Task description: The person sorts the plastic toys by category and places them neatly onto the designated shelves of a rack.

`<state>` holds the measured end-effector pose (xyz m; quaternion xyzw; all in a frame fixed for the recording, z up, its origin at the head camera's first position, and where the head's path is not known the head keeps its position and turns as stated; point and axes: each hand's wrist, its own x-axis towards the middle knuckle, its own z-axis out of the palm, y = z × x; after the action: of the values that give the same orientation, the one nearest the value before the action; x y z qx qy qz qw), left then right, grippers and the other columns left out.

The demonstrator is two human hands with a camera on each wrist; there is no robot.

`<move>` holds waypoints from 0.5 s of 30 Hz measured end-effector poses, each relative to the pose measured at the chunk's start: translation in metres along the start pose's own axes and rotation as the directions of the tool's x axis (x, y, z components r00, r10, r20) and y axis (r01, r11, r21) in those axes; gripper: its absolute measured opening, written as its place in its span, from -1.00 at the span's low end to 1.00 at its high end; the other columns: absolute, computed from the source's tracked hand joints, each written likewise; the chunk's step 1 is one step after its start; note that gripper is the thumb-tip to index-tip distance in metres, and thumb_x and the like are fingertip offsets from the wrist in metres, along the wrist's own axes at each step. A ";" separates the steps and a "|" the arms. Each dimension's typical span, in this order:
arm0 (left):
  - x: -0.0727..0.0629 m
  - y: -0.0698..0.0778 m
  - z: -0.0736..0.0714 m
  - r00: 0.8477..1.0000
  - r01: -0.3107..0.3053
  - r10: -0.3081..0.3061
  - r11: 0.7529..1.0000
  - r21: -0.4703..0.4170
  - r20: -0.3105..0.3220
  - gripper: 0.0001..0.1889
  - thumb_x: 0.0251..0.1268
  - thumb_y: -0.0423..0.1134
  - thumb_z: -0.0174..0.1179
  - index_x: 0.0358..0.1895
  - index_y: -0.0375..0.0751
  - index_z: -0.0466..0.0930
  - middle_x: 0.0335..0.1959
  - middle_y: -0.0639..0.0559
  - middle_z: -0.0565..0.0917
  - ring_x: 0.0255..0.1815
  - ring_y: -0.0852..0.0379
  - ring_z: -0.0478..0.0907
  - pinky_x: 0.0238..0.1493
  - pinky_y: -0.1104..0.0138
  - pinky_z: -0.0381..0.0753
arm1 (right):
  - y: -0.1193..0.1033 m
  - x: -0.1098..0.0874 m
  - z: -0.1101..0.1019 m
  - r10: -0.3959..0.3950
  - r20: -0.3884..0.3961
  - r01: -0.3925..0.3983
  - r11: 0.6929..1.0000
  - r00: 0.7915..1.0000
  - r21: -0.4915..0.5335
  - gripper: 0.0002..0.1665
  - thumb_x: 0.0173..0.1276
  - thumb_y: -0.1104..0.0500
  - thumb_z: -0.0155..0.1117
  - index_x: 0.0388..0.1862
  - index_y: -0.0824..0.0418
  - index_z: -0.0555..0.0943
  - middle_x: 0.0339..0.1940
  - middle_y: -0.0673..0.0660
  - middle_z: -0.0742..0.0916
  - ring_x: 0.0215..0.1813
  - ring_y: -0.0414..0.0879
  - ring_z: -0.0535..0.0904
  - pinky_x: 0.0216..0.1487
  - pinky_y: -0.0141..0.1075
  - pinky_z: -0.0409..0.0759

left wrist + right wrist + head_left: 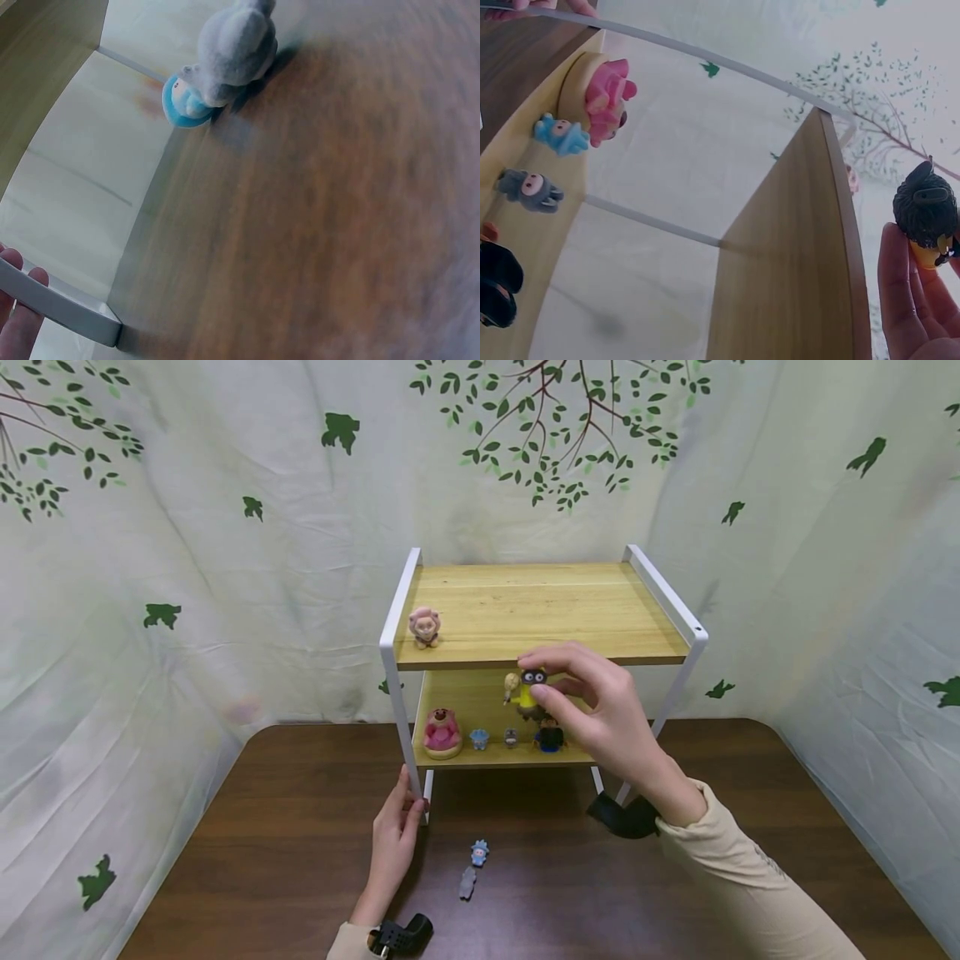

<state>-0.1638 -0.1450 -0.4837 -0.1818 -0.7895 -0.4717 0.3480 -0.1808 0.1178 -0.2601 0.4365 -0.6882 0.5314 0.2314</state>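
My right hand [592,702] pinches a yellow minion figurine [528,693] with big goggles in front of the shelf rack, level with the upper board's front edge. In the right wrist view the figurine [928,206] shows its dark side between fingers and thumb. With my left hand [393,831] I grip the white left front leg [405,727] of the rack, low near the table. Fingers [22,322] wrap that leg in the left wrist view. A pink-haired figurine [424,628] stands at the left of the upper board [525,602].
The lower board [480,693] carries a pink bear [442,733], a small blue figurine [479,739], a small grey one [511,738] and a dark-and-blue one [550,737]. On the table [300,843] are a blue figurine [479,852] and a grey one [467,883].
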 end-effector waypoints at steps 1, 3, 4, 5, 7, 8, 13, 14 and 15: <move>0.000 0.000 0.000 1.000 0.000 0.000 1.000 -0.003 0.001 -0.33 0.10 -0.73 0.15 0.33 -0.49 0.20 -0.44 -0.23 0.55 -0.45 -0.07 0.56 -0.38 0.55 0.55 | 0.000 0.001 0.000 0.001 -0.002 -0.001 1.000 1.000 -0.001 -0.64 0.18 0.60 0.22 -0.04 0.41 0.60 0.00 0.19 0.65 0.01 -0.03 0.59 -0.08 -0.23 0.62; 0.000 0.000 0.000 1.000 0.000 0.000 1.000 -0.004 0.003 -0.34 0.10 -0.73 0.15 0.33 -0.49 0.20 -0.43 -0.23 0.55 -0.45 -0.08 0.56 -0.37 0.55 0.55 | -0.001 0.003 -0.001 -0.002 -0.006 0.002 1.000 1.000 -0.003 -0.64 0.17 0.60 0.22 -0.04 0.41 0.60 0.00 0.20 0.65 0.01 -0.02 0.59 -0.07 -0.22 0.62; 0.000 0.000 0.000 1.000 0.000 0.000 1.000 -0.004 0.003 -0.34 0.10 -0.73 0.15 0.33 -0.49 0.20 -0.43 -0.23 0.55 -0.45 -0.08 0.56 -0.37 0.56 0.55 | -0.001 0.005 -0.001 -0.003 -0.007 0.003 1.000 1.000 -0.003 -0.64 0.18 0.60 0.22 -0.04 0.42 0.60 0.00 0.20 0.65 0.01 -0.02 0.59 -0.07 -0.22 0.62; 0.000 0.000 0.000 1.000 0.000 0.000 1.000 -0.002 0.003 -0.34 0.10 -0.73 0.15 0.33 -0.50 0.20 -0.43 -0.23 0.55 -0.45 -0.07 0.56 -0.37 0.56 0.55 | -0.002 0.006 -0.001 -0.006 -0.009 0.006 1.000 1.000 -0.003 -0.65 0.18 0.59 0.22 -0.04 0.42 0.60 0.00 0.20 0.65 0.01 -0.02 0.59 -0.06 -0.21 0.62; 0.000 0.001 0.000 1.000 0.003 -0.003 1.000 0.003 0.002 -0.34 0.10 -0.73 0.15 0.33 -0.49 0.20 -0.43 -0.22 0.55 -0.45 -0.07 0.56 -0.36 0.57 0.54 | -0.003 0.009 -0.001 -0.012 -0.011 0.012 1.000 1.000 -0.001 -0.66 0.20 0.59 0.21 -0.04 0.43 0.59 0.00 0.20 0.65 0.01 -0.01 0.59 -0.05 -0.20 0.61; 0.000 0.001 0.000 1.000 0.005 -0.005 1.000 0.004 0.001 -0.34 0.10 -0.73 0.15 0.33 -0.49 0.20 -0.43 -0.22 0.55 -0.45 -0.07 0.56 -0.35 0.58 0.53 | -0.004 0.011 -0.001 -0.014 -0.012 0.014 1.000 1.000 0.000 -0.67 0.20 0.59 0.21 -0.04 0.44 0.59 -0.01 0.21 0.65 0.01 0.00 0.58 -0.04 -0.19 0.61; 0.000 0.002 0.000 1.000 0.013 -0.013 1.000 0.008 -0.001 -0.31 0.10 -0.73 0.15 0.35 -0.45 0.19 -0.43 -0.20 0.55 -0.45 -0.06 0.55 -0.34 0.59 0.52 | -0.005 0.018 -0.001 -0.015 -0.016 0.015 1.000 1.000 0.006 -0.68 0.22 0.57 0.21 -0.03 0.45 0.57 0.01 0.19 0.64 0.03 0.01 0.56 -0.05 -0.17 0.61; 0.000 0.002 0.000 1.000 0.013 -0.013 1.000 0.007 -0.002 -0.31 0.10 -0.73 0.15 0.35 -0.46 0.19 -0.44 -0.20 0.55 -0.45 -0.06 0.55 -0.34 0.59 0.52 | -0.005 0.020 -0.001 -0.016 -0.017 0.016 1.000 1.000 0.006 -0.68 0.22 0.57 0.21 -0.03 0.45 0.57 0.02 0.19 0.64 0.03 0.01 0.56 -0.05 -0.18 0.62; -0.001 0.001 0.000 1.000 0.014 -0.014 1.000 0.008 -0.002 -0.31 0.10 -0.73 0.15 0.35 -0.46 0.19 -0.44 -0.20 0.55 -0.45 -0.06 0.55 -0.34 0.59 0.52 | -0.006 0.022 -0.001 -0.017 -0.018 0.017 1.000 1.000 0.007 -0.68 0.22 0.57 0.21 -0.03 0.45 0.57 0.02 0.20 0.64 0.03 0.01 0.56 -0.07 -0.18 0.62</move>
<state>-0.1626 -0.1440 -0.4833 -0.1745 -0.7923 -0.4709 0.3464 -0.1872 0.1104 -0.2400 0.4383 -0.6805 0.5357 0.2404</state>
